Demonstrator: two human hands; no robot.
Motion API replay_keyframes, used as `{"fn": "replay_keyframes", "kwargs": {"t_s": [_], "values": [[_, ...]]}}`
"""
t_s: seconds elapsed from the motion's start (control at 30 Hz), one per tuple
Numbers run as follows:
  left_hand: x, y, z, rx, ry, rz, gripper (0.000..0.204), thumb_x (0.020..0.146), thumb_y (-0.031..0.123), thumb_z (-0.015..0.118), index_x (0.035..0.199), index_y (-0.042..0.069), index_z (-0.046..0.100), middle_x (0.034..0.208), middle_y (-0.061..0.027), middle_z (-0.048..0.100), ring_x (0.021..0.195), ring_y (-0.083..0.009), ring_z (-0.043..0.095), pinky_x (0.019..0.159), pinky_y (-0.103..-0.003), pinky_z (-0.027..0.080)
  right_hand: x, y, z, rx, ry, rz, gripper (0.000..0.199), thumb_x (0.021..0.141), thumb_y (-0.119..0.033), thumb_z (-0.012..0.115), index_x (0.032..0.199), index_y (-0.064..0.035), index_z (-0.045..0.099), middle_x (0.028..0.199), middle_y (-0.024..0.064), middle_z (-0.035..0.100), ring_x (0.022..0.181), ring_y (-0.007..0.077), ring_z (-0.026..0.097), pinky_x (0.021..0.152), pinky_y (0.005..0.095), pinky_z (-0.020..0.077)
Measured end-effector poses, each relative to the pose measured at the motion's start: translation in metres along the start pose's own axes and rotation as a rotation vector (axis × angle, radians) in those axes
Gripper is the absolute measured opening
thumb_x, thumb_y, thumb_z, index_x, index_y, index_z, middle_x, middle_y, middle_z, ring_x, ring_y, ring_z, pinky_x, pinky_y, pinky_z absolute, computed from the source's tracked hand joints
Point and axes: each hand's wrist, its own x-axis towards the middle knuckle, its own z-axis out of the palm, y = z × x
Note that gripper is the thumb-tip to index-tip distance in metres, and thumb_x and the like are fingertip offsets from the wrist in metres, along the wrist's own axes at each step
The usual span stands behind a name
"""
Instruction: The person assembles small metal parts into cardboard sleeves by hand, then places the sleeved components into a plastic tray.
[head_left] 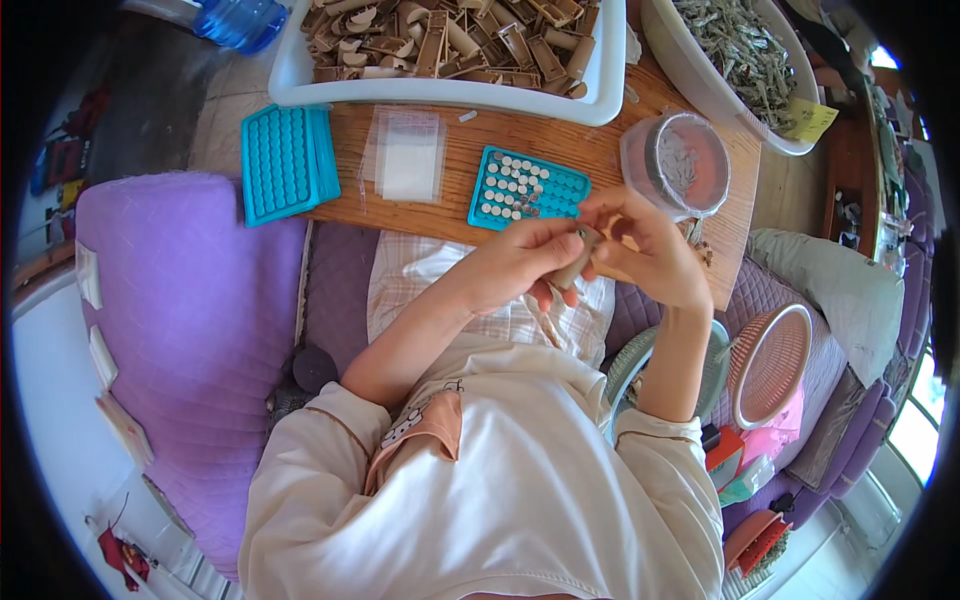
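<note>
1. Left hand (pixel 520 262): clenched around the lower end of a small brown tube (pixel 577 262), held above the lap just in front of the worktop (pixel 500 140) edge.
2. Right hand (pixel 640 245): fingers pinched on the upper end of the same tube; what they press there is too small to tell.
3. Risk: the tube hangs over the lap, not the worktop. A slackened pinch would likely drop it into the checked cloth (pixel 420 275) or between the purple cushions (pixel 190 300).
4. Risk: the clear jar (pixel 678 163) stands tilted at the worktop edge, just beside the right hand. A knock from that hand could tip it.
5. Surroundings, left to right: a turquoise tray (pixel 288 160), empty-looking; a clear bag (pixel 408 155); a second turquoise tray (pixel 527 190), partly filled with pale round pieces, directly beyond the hands.
6. Further back: a white bin (pixel 600 95) of brown tubes and a white bowl (pixel 690 70) of grey-green bits.
7. Obstruction: the hands partly cover the filled tray's near edge.
</note>
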Motion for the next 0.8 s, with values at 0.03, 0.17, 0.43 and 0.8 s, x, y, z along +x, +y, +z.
{"fn": "replay_keyframes", "kwargs": {"t_s": [0.03, 0.17, 0.43, 0.8], "values": [[0.004, -0.001, 0.002, -0.042, -0.082, -0.031, 0.033, 0.087, 0.033, 0.041, 0.106, 0.007, 0.047, 0.079, -0.0015, 0.055, 0.060, -0.0085, 0.055, 0.043, -0.016, 0.040, -0.003, -0.007, -0.006, -0.139, -0.060, -0.055, 0.019, 0.068, -0.002, 0.061, 0.086, -0.0005, 0.055, 0.084, 0.0069, 0.053, 0.076, 0.0148, 0.051, 0.064, 0.0251, 0.0416], [0.013, -0.005, 0.008, -0.069, -0.259, -0.096, 0.035, 0.086, 0.035, 0.042, 0.107, 0.006, 0.046, 0.084, -0.0029, 0.055, 0.060, -0.0076, 0.055, 0.042, -0.016, 0.039, -0.015, -0.008, -0.018, -0.350, -0.135, -0.273, 0.029, 0.061, -0.005, 0.065, 0.089, -0.0014, 0.058, 0.083, 0.0088, 0.053, 0.074, 0.0212, 0.052, 0.063, 0.0296, 0.0409], [0.022, 0.034, 0.017, 0.372, 0.175, 0.333, 0.029, 0.081, 0.017, 0.054, 0.106, 0.005, 0.047, 0.091, -0.0059, 0.059, 0.071, -0.0144, 0.057, 0.058, -0.025, 0.047, -0.123, -0.023, -0.089, -0.465, -0.128, -0.164, 0.026, 0.061, -0.013, 0.068, 0.083, -0.0013, 0.059, 0.082, 0.0103, 0.052, 0.074, 0.0214, 0.053, 0.065, 0.0295, 0.0418], [0.108, 0.128, -0.055, 2.101, 0.844, 0.898, 0.015, 0.066, 0.004, 0.055, 0.081, 0.005, 0.059, 0.082, -0.0072, 0.054, 0.080, -0.0229, 0.052, 0.069, -0.032, 0.046, -0.092, -0.024, -0.099, -0.499, -0.105, -0.165, 0.033, 0.070, -0.017, 0.061, 0.094, 0.0044, 0.054, 0.092, 0.0127, 0.055, 0.086, 0.0240, 0.053, 0.077, 0.0316, 0.0404]]}}
